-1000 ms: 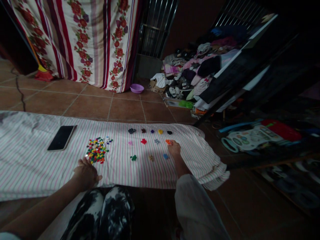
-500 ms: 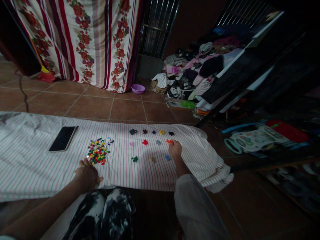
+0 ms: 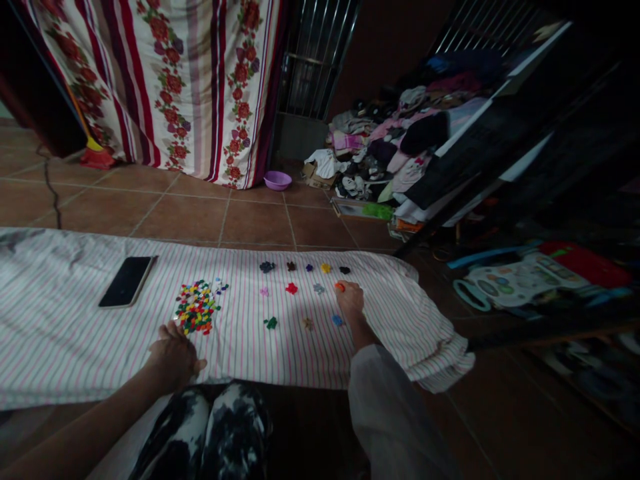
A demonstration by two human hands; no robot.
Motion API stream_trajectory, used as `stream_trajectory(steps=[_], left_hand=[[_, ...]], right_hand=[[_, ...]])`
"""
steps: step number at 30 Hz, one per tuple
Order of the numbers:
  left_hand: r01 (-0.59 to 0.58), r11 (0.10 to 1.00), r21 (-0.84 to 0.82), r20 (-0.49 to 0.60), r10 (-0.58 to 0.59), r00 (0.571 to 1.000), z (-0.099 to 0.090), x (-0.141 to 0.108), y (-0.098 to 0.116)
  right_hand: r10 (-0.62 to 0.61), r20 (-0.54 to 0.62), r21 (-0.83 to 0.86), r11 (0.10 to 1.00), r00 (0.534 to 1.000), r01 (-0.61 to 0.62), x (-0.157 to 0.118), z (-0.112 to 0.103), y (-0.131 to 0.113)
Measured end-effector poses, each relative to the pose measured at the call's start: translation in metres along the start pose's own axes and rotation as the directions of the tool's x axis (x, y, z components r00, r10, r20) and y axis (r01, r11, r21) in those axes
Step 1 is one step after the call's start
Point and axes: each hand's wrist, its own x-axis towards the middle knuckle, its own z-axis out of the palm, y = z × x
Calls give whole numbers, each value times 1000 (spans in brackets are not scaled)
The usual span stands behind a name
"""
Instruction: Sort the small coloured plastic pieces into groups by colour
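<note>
My right hand point(image 3: 353, 299) is at the small orange pieces point(image 3: 340, 287), its fingers pinched together on them and partly covering them. My left hand point(image 3: 175, 353) rests on the striped cloth with fingers stretched out, just below a mixed heap of small coloured pieces point(image 3: 197, 305). Around my right hand lie little piles sorted by colour: grey point(image 3: 319, 289), blue point(image 3: 338, 321), black point(image 3: 345, 270), yellow point(image 3: 326, 268), red point(image 3: 291, 289), pink point(image 3: 265, 291), tan point(image 3: 307, 324) and green point(image 3: 271, 323). The single pieces are too small to make out.
A phone point(image 3: 128, 281) lies on the striped cloth point(image 3: 65, 333) left of the heap. Beyond, on the tiled floor, are a purple basin point(image 3: 277, 180), a red broom point(image 3: 97, 158) and a pile of clothes point(image 3: 385, 143). A floral curtain point(image 3: 200, 87) hangs behind.
My right fingers have closed in over the orange pieces, which now show less. My left hand stays by the mixed heap. The view has shifted slightly.
</note>
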Motion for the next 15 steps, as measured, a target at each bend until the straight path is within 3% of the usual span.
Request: stream_trajectory(steps=[5, 10, 12, 15], left_hand=[[21, 1000, 21, -4, -21, 1000, 1, 0, 0], [45, 998, 48, -12, -45, 999, 0, -2, 2], [48, 998, 48, -11, -48, 999, -1, -2, 3], [37, 999, 27, -16, -37, 999, -1, -3, 1]], right_hand=[[26, -46, 100, 995, 999, -21, -3, -5, 4], [155, -87, 107, 984, 984, -145, -11, -29, 26], [151, -36, 124, 982, 988, -146, -16, -40, 39], [28, 119, 184, 982, 993, -49, -28, -50, 56]])
